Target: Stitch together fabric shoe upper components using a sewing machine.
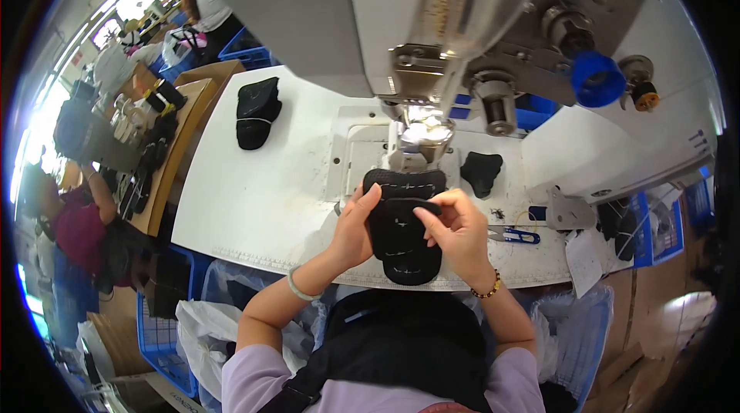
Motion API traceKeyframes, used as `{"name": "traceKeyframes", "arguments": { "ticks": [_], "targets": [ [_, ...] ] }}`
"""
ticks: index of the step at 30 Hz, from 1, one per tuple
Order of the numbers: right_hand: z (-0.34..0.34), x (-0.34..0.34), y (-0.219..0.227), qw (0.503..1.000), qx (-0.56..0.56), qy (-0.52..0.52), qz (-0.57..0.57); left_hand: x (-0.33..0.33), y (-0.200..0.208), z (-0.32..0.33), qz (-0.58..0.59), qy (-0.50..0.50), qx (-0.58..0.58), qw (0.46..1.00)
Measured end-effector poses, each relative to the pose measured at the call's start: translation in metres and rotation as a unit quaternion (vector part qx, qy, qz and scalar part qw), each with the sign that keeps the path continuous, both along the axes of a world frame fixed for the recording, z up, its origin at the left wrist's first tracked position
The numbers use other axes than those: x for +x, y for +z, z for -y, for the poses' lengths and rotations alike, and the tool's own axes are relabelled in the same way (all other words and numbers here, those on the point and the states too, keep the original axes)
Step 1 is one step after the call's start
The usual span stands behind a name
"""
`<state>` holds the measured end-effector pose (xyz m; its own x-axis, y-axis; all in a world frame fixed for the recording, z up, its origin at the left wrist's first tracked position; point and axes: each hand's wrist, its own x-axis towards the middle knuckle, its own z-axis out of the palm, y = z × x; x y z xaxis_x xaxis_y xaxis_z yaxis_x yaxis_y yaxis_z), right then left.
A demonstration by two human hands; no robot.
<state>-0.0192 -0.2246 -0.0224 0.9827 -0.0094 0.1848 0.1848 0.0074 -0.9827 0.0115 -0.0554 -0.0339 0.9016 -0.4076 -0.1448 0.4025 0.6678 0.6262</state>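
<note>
At the counter's (254, 205) near edge, the left hand (356, 229) and right hand (456, 229) both close on a black fabric piece (402, 239) lying under the sewing machine (432, 66).

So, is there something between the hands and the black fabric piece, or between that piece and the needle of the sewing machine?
Nothing visible. The left hand and right hand already grip the black fabric piece directly. Its far edge lies under the presser foot of the sewing machine; no object shows between them.
</note>
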Motion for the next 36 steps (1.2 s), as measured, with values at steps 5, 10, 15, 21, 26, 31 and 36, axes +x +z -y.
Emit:
{"name": "traceKeyframes", "arguments": {
  "ticks": [5,10,15,21,26,31,36],
  "targets": [
    [-0.011,0.009,0.017,0.997,-0.01,-0.043,0.066,-0.005,0.016,0.005,0.16,0.045,0.187,0.968],
    [-0.02,0.015,0.015,0.993,0.111,-0.037,0.033,-0.005,0.013,0.008,0.139,0.071,0.172,0.973],
    [-0.022,0.019,0.016,0.995,0.094,-0.027,0.029,-0.001,0.004,0.006,0.135,0.077,0.176,0.972],
    [-0.025,0.024,0.012,0.993,0.11,-0.027,0.022,0.002,0.004,0.005,0.143,0.083,0.192,0.967],
    [-0.027,0.024,0.012,0.993,0.114,-0.03,0.011,0.001,0.002,0.005,0.153,0.096,0.208,0.961],
    [-0.026,0.024,0.014,0.994,0.104,-0.031,0.011,-0.001,0.004,0.005,0.158,0.112,0.228,0.954],
    [-0.027,0.02,0.02,0.994,0.103,-0.035,0.014,-0.001,0.004,0.003,0.144,0.109,0.22,0.959]
  ]
}}
